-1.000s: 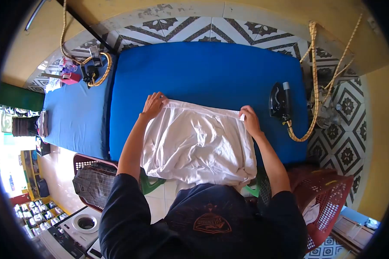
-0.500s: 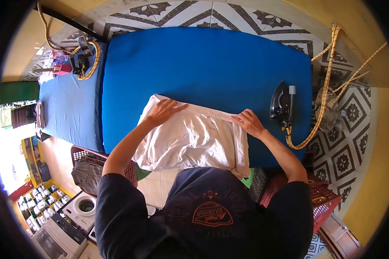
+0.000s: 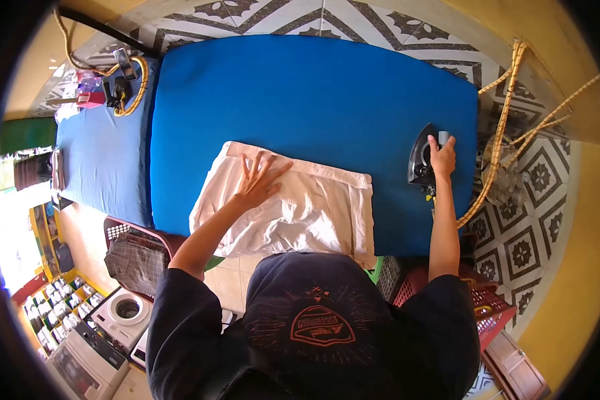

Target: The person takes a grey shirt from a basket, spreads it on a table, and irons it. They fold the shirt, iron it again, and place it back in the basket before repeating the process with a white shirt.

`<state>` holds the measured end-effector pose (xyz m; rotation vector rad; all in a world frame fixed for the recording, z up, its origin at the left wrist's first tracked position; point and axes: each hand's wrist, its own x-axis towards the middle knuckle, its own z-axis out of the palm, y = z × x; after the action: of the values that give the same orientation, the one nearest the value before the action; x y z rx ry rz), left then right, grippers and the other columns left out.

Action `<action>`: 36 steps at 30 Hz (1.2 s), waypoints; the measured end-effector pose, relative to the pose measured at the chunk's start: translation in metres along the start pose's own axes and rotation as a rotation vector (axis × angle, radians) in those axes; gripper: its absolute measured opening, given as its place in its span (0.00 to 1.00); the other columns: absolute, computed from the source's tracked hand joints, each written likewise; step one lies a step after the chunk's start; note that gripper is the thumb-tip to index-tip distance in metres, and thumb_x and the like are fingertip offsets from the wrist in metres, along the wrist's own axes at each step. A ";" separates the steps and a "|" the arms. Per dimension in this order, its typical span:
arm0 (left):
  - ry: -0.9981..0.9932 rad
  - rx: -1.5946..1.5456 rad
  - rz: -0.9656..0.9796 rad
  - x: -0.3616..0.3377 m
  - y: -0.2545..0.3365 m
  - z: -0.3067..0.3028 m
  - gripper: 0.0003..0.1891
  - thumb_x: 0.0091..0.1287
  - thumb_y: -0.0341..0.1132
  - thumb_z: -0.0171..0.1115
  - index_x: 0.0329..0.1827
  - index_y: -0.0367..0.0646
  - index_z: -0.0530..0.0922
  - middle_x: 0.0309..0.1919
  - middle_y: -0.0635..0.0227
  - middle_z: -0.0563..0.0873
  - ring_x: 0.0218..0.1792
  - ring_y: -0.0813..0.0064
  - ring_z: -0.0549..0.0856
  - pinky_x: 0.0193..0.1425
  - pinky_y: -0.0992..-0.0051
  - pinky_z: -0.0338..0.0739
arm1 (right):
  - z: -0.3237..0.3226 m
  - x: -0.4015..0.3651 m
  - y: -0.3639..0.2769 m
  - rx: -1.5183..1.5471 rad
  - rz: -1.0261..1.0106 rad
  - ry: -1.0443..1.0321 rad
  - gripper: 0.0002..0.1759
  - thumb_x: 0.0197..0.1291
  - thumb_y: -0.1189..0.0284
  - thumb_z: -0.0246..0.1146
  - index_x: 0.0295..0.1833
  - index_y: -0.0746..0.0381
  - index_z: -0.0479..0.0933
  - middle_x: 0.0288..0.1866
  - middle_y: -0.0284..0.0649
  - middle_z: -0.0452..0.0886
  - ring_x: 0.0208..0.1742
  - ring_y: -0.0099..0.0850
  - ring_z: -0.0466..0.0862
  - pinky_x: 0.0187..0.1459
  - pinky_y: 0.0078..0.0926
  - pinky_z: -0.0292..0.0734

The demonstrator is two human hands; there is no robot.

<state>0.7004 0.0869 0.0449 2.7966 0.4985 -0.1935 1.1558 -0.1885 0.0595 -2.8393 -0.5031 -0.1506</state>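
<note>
A white garment (image 3: 313,200) with a wide band along its far edge lies wrinkled over the near side of the blue padded table (image 3: 300,93). Spread fingers of my left hand (image 3: 258,183) press flat on the cloth just below that band. Off to the right, my right hand (image 3: 443,158) is wrapped round the handle of a dark iron (image 3: 420,157). The iron stands on the blue cover, apart from the garment, and its yellow cord (image 3: 480,210) runs from the rear.
A second blue table (image 3: 103,153) at the left carries another iron (image 3: 119,90) with a cord. Red baskets (image 3: 493,313) stand under the near edge, one holding dark clothing (image 3: 137,263). A washing machine (image 3: 123,310) is at the lower left. Yellow cords hang at the right.
My right hand has let go of the garment's band and moved right onto the iron's handle. My left hand's fingers have spread and shifted slightly down on the cloth.
</note>
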 end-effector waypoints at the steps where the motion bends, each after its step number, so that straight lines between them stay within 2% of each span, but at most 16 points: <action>1: 0.002 -0.011 0.004 0.000 0.000 0.001 0.36 0.68 0.47 0.64 0.80 0.77 0.62 0.72 0.61 0.66 0.76 0.50 0.59 0.75 0.25 0.42 | 0.002 0.003 0.004 0.056 0.067 -0.114 0.41 0.62 0.39 0.63 0.68 0.60 0.69 0.48 0.52 0.84 0.58 0.56 0.82 0.56 0.57 0.76; 2: 0.003 -0.007 -0.009 0.000 0.000 0.003 0.36 0.68 0.47 0.64 0.80 0.77 0.62 0.72 0.61 0.66 0.76 0.50 0.59 0.75 0.25 0.42 | 0.000 0.005 0.003 0.111 0.133 -0.228 0.46 0.60 0.34 0.62 0.69 0.61 0.69 0.50 0.53 0.84 0.59 0.58 0.81 0.58 0.59 0.75; 3: -0.003 -0.018 -0.011 0.001 0.000 0.003 0.37 0.68 0.47 0.65 0.80 0.77 0.62 0.72 0.62 0.66 0.76 0.50 0.58 0.75 0.24 0.43 | 0.010 0.003 0.008 0.071 -0.021 -0.090 0.43 0.57 0.39 0.69 0.66 0.62 0.72 0.44 0.50 0.86 0.43 0.50 0.88 0.42 0.51 0.83; 4: -0.010 -0.028 -0.013 0.000 0.000 0.003 0.38 0.67 0.48 0.66 0.80 0.78 0.61 0.73 0.62 0.65 0.76 0.50 0.58 0.75 0.24 0.43 | 0.015 0.006 0.015 0.082 -0.033 -0.096 0.43 0.57 0.39 0.69 0.66 0.62 0.72 0.44 0.50 0.86 0.43 0.50 0.88 0.42 0.51 0.83; 6: -0.023 -0.027 -0.034 0.001 0.000 0.001 0.39 0.66 0.47 0.67 0.80 0.78 0.61 0.73 0.64 0.65 0.77 0.50 0.58 0.75 0.23 0.43 | 0.013 0.010 0.015 0.295 0.086 -0.295 0.35 0.54 0.49 0.77 0.56 0.64 0.76 0.31 0.41 0.84 0.24 0.34 0.85 0.24 0.34 0.80; 7: -0.015 -0.031 -0.025 0.000 0.001 0.001 0.39 0.66 0.47 0.67 0.80 0.78 0.61 0.73 0.64 0.65 0.77 0.51 0.58 0.75 0.23 0.43 | 0.013 0.011 0.015 0.500 0.187 -0.372 0.28 0.50 0.57 0.82 0.46 0.64 0.77 0.22 0.34 0.78 0.14 0.22 0.75 0.14 0.22 0.68; 10: 0.019 -0.054 -0.018 -0.002 0.000 0.005 0.40 0.65 0.47 0.68 0.80 0.78 0.61 0.73 0.65 0.65 0.77 0.51 0.57 0.75 0.22 0.42 | 0.000 0.002 0.003 0.498 0.303 -0.441 0.25 0.49 0.58 0.82 0.37 0.62 0.76 0.20 0.33 0.75 0.13 0.21 0.72 0.14 0.22 0.66; 12: 0.003 -0.032 -0.019 -0.001 -0.003 0.009 0.40 0.65 0.47 0.69 0.80 0.78 0.61 0.74 0.65 0.64 0.77 0.50 0.58 0.75 0.22 0.42 | -0.012 -0.014 -0.024 0.322 -0.099 -0.494 0.28 0.47 0.57 0.81 0.44 0.68 0.84 0.33 0.43 0.88 0.32 0.34 0.88 0.36 0.35 0.81; 13: 0.000 -0.037 -0.009 0.001 -0.004 0.009 0.40 0.65 0.47 0.69 0.80 0.78 0.61 0.74 0.65 0.64 0.77 0.50 0.58 0.75 0.22 0.42 | -0.040 -0.026 -0.062 0.251 -0.203 -0.631 0.30 0.45 0.55 0.80 0.50 0.62 0.86 0.44 0.48 0.90 0.46 0.45 0.90 0.48 0.40 0.81; 16: -0.034 -0.035 -0.017 -0.003 -0.001 0.007 0.41 0.64 0.47 0.69 0.81 0.78 0.60 0.75 0.65 0.64 0.77 0.50 0.58 0.75 0.22 0.42 | -0.073 -0.065 -0.141 0.164 -0.641 -0.855 0.32 0.47 0.52 0.78 0.55 0.60 0.85 0.50 0.51 0.88 0.52 0.50 0.87 0.53 0.44 0.81; 18: -0.004 -0.050 0.003 -0.003 -0.006 0.004 0.40 0.65 0.49 0.68 0.80 0.79 0.60 0.75 0.64 0.64 0.77 0.49 0.58 0.74 0.22 0.41 | -0.039 -0.092 -0.168 0.117 -0.834 -0.889 0.32 0.47 0.52 0.78 0.56 0.58 0.85 0.48 0.50 0.88 0.52 0.51 0.86 0.52 0.47 0.81; 22: 0.109 -0.039 -0.027 -0.016 -0.045 0.004 0.35 0.68 0.47 0.64 0.79 0.63 0.64 0.72 0.64 0.68 0.76 0.58 0.63 0.79 0.32 0.46 | -0.010 -0.128 -0.222 -0.013 -0.849 -0.948 0.34 0.50 0.48 0.76 0.58 0.57 0.84 0.48 0.55 0.87 0.54 0.53 0.85 0.58 0.45 0.79; 24: 0.248 -0.216 -0.012 -0.023 -0.087 -0.001 0.23 0.71 0.42 0.60 0.67 0.46 0.76 0.67 0.60 0.75 0.69 0.58 0.73 0.78 0.51 0.60 | -0.009 -0.133 -0.243 0.097 -0.813 -0.811 0.35 0.49 0.48 0.76 0.60 0.57 0.84 0.51 0.56 0.86 0.56 0.53 0.84 0.58 0.46 0.80; 27: 0.276 -0.239 -0.020 -0.029 -0.110 -0.017 0.19 0.72 0.38 0.57 0.63 0.43 0.78 0.60 0.57 0.80 0.66 0.53 0.75 0.77 0.53 0.61 | 0.011 -0.149 -0.306 0.095 -0.855 -0.921 0.34 0.49 0.50 0.77 0.60 0.55 0.83 0.55 0.53 0.85 0.58 0.53 0.83 0.59 0.49 0.79; 29: 0.456 -0.366 -0.109 -0.029 -0.123 -0.039 0.18 0.72 0.36 0.54 0.62 0.42 0.79 0.55 0.55 0.82 0.63 0.50 0.77 0.76 0.55 0.62 | 0.023 -0.168 -0.351 0.143 -0.883 -0.887 0.30 0.51 0.53 0.76 0.57 0.56 0.84 0.53 0.52 0.86 0.56 0.52 0.85 0.56 0.48 0.81; 36: 0.746 -0.479 -0.013 0.016 -0.083 -0.193 0.23 0.80 0.42 0.40 0.65 0.40 0.78 0.57 0.52 0.82 0.61 0.49 0.77 0.73 0.58 0.64 | 0.048 -0.226 -0.464 0.103 -0.934 -0.909 0.24 0.52 0.57 0.76 0.50 0.61 0.84 0.50 0.53 0.87 0.55 0.51 0.86 0.55 0.48 0.82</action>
<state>0.7011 0.2261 0.2028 2.3074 0.6149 0.8757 0.7851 0.1727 0.0868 -2.1750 -1.8772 0.9877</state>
